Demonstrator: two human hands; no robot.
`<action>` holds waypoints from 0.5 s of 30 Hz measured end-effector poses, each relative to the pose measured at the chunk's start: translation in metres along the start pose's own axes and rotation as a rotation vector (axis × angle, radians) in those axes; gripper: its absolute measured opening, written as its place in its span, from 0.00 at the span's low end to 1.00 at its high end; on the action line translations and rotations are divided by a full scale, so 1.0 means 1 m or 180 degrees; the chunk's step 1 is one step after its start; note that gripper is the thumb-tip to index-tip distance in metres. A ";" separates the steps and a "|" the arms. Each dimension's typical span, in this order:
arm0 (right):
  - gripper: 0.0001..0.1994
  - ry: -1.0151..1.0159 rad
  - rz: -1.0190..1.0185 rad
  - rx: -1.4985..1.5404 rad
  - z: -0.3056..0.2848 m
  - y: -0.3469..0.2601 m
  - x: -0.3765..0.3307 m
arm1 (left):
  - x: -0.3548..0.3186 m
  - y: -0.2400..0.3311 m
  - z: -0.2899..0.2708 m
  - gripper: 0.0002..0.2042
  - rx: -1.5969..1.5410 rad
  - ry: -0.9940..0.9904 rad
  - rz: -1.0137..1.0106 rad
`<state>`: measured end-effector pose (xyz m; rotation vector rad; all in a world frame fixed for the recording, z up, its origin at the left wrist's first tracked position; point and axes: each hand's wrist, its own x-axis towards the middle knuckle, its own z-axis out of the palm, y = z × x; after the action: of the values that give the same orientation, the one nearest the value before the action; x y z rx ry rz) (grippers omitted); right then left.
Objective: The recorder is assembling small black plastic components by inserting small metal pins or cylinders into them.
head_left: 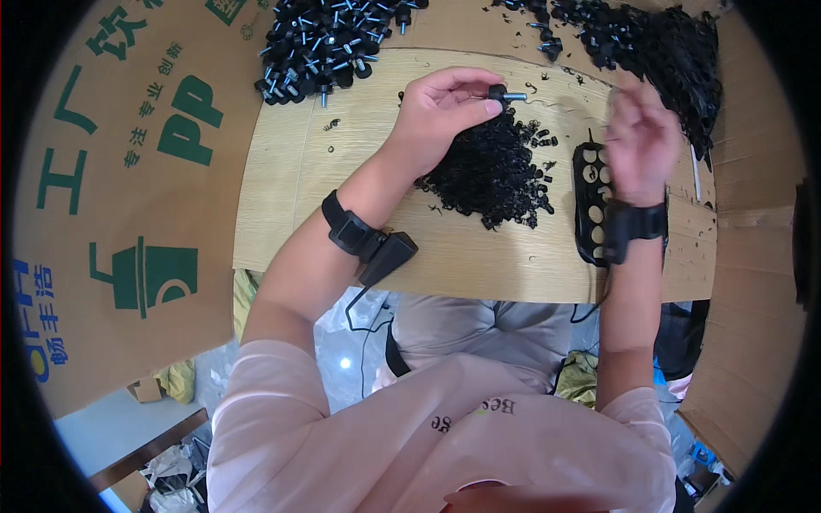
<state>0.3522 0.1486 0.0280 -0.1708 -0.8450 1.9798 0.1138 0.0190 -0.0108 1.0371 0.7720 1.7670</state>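
A small black knob with a metal stud (503,93) was pinched at the left hand's (445,115) fingertips, above a pile of black parts (492,171). It was judged light, rigid, best gripped by its head. The right hand (641,141) was blurred; its grip could not be told.

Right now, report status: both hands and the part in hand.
Left hand pinching a black knob with a metal stud. Right hand raised, blurred, grip unclear. Loose black parts pile between them on the board.

Pink sleeves, 2 black wristbands (349,229)
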 end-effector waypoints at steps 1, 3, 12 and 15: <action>0.11 -0.0209 0.0123 -0.0569 0.005 0.019 -0.004 | -0.002 0.001 0.001 0.15 0.0144 -0.0121 0.0053; 0.12 -0.0318 0.0261 -0.1803 0.036 0.044 -0.012 | -0.003 0.000 0.002 0.16 0.0280 -0.0231 0.0113; 0.08 -0.0145 0.0556 -0.2879 0.043 0.065 -0.023 | -0.003 -0.003 0.006 0.14 0.1157 -0.0463 0.0786; 0.06 -0.0032 0.1104 -0.2764 0.048 0.065 -0.019 | -0.005 0.001 0.005 0.13 0.2811 -0.0102 0.1571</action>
<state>0.2951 0.0888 0.0190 -0.8513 -1.7298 1.7827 0.1191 0.0145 -0.0090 1.9612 1.4273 1.8082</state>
